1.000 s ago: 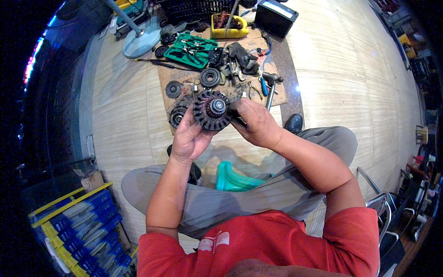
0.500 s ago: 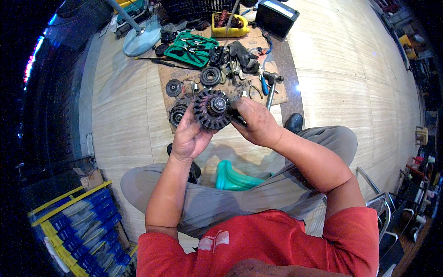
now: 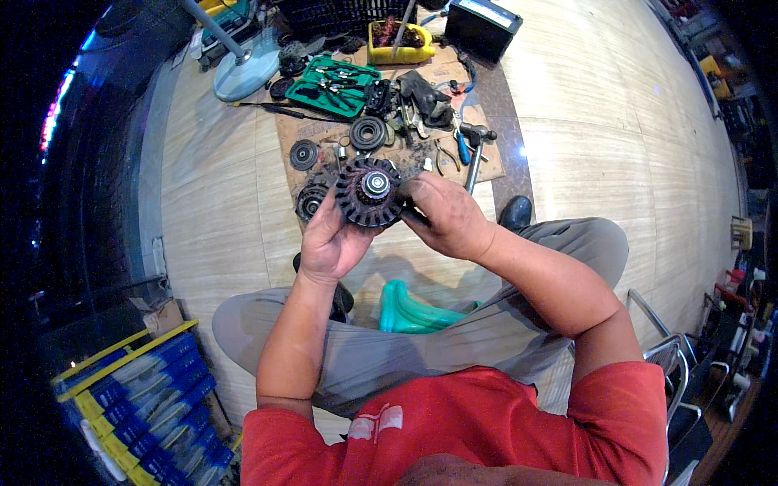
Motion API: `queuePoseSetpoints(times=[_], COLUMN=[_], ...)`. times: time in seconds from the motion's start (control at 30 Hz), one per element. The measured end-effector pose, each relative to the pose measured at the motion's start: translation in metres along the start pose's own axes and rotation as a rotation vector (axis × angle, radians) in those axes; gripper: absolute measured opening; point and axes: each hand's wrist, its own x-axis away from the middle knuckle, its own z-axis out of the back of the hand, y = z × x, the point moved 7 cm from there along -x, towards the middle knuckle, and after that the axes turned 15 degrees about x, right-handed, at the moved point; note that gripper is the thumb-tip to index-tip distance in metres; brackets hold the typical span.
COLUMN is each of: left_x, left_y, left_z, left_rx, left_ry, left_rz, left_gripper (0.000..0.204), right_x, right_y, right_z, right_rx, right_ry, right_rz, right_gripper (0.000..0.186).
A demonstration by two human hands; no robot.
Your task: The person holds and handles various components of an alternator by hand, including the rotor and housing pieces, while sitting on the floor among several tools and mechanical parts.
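Observation:
I hold a dark, round machine part [image 3: 355, 172] above the cardboard, with blocky teeth around its rim and a bright round hub in its middle. My left hand [image 3: 332, 243] is closed around its lower left side, palm partly upward. At its right edge my right hand [image 3: 450, 212] is closed, with bent, blackened fingers against the rim. Those fingertips are partly hidden, and I cannot make out whether they pinch anything else. Just beyond the part lie a dark ring-shaped piece [image 3: 368, 134], a smaller dark disc [image 3: 304, 155] and another round greasy part [image 3: 311, 202].
A greasy cardboard sheet [image 3: 292, 134] carries a green tool tray [image 3: 324, 95], a hammer [image 3: 476, 150], pliers [image 3: 447, 158] and dark gloves [image 3: 425, 101]. Behind stand a cut yellow container [image 3: 413, 55] and a black battery [image 3: 484, 31]. A green plastic stool [image 3: 413, 312] sits between my legs.
The toothed part has tipped slightly, so its hub faces me more squarely, and it has shifted a little left. Both hands stay on it, the right fingers slightly moved.

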Motion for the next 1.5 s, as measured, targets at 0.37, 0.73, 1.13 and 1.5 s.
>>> queuePoseSetpoints(times=[0.37, 0.73, 1.13, 1.5], left_x=[-0.002, 0.0, 0.0, -0.001], left_y=[-0.002, -0.005, -0.003, 0.009], left_z=[0.001, 0.006, 0.006, 0.008], left_rx=[0.008, 0.034, 0.044, -0.05], left_ry=[0.031, 0.063, 0.058, 0.041], left_rz=[-0.002, 0.037, 0.013, -0.138], left_gripper=[0.063, 0.062, 0.059, 0.055], right_x=[0.001, -0.002, 0.001, -0.001], right_y=[0.001, -0.003, -0.001, -0.003], right_z=[-0.001, 0.003, 0.002, 0.0], right_rx=[-0.002, -0.008, -0.017, 0.001], right_ry=[-0.017, 0.029, 0.046, -0.08], right_rz=[-0.03, -0.042, -0.059, -0.117], right_gripper=[0.038, 0.039, 0.041, 0.04])
